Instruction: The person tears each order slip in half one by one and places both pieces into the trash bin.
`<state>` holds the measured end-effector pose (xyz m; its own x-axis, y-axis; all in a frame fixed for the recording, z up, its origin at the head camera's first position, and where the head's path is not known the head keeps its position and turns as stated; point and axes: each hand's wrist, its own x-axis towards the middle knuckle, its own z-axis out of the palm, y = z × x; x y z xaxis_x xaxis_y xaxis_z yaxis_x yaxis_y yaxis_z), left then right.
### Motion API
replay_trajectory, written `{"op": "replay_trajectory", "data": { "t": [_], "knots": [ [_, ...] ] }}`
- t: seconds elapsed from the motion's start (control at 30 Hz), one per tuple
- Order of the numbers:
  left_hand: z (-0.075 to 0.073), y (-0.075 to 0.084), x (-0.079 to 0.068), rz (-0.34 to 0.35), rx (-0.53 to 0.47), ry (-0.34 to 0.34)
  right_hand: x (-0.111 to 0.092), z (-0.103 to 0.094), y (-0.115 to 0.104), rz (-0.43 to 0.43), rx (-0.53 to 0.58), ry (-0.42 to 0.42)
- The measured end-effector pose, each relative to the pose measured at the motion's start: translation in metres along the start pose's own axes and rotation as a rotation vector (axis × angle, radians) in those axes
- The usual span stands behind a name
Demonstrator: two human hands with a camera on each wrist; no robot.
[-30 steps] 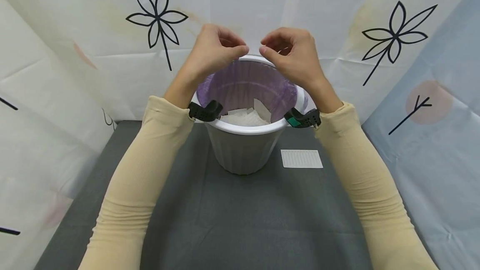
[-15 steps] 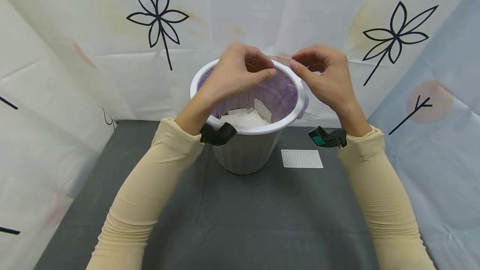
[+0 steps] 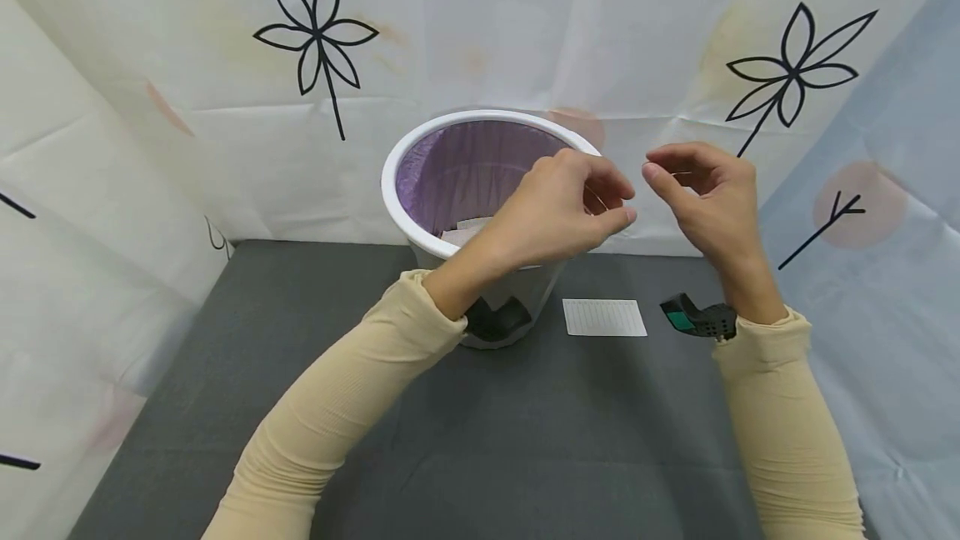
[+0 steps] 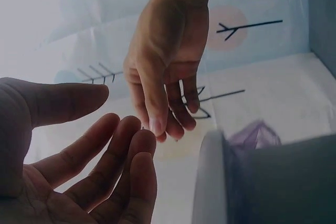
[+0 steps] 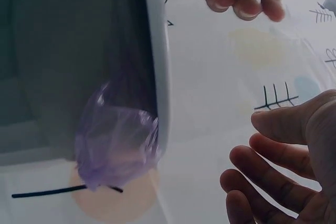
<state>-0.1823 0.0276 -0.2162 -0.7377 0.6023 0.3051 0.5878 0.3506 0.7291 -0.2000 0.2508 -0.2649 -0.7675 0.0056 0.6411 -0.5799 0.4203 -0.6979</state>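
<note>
A white round bin (image 3: 396, 158) stands on the dark cloth, lined with a purple plastic bag (image 3: 435, 173) and holding white paper (image 3: 467, 231). Above its right front rim hovers my left hand (image 3: 558, 211), fingers bent loosely with a gap to the thumb and nothing between them. To the right of the bin my right hand (image 3: 708, 194) hangs in the air, likewise loosely bent and bare. The two hands face each other, apart. In the right wrist view a tuft of the bag (image 5: 118, 145) bulges out under the bin's rim (image 5: 160, 77).
A white lined card (image 3: 604, 317) lies on the dark grey cloth (image 3: 487, 440) right of the bin. Fabric walls (image 3: 487, 32) with drawn flowers stand close behind and on both sides. Each wrist wears a black strap (image 3: 701, 319).
Both hands have moved right and down toward me, from over the back of the bin to its right side. The bin, its paper and the card have stayed in place.
</note>
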Motion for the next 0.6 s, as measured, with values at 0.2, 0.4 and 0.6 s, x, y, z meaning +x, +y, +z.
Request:
{"op": "replay_trajectory", "data": {
  "t": [0.2, 0.4, 0.6],
  "knots": [
    [0.027, 0.005, 0.001, 0.063, 0.139, -0.001, -0.015, -0.009, 0.016, 0.027, 0.002, 0.0],
    [0.052, 0.004, 0.0, 0.101, 0.262, -0.046, -0.033, -0.014, 0.038, 0.051, -0.037, -0.013],
    [0.074, -0.003, -0.005, 0.12, 0.323, -0.071, -0.057, -0.018, 0.071, 0.102, -0.101, -0.089]
  ]
}}
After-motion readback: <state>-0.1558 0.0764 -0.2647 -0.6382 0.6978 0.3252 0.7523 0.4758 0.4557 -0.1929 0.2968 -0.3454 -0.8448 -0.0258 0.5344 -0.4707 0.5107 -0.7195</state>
